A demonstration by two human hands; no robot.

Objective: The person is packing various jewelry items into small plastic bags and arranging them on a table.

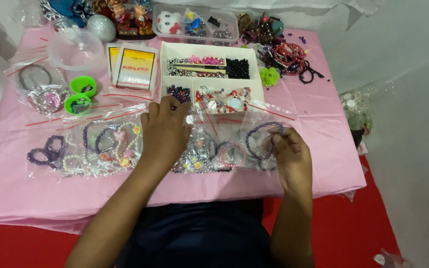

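Fingers pinching purple bracelet

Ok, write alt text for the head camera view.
Seen from above, a person's right hand pinches a purple beaded bracelet in a clear plastic bag while the left hand presses on neighbouring bagged bracelets. A white divided bead tray sits behind on the pink tablecloth.
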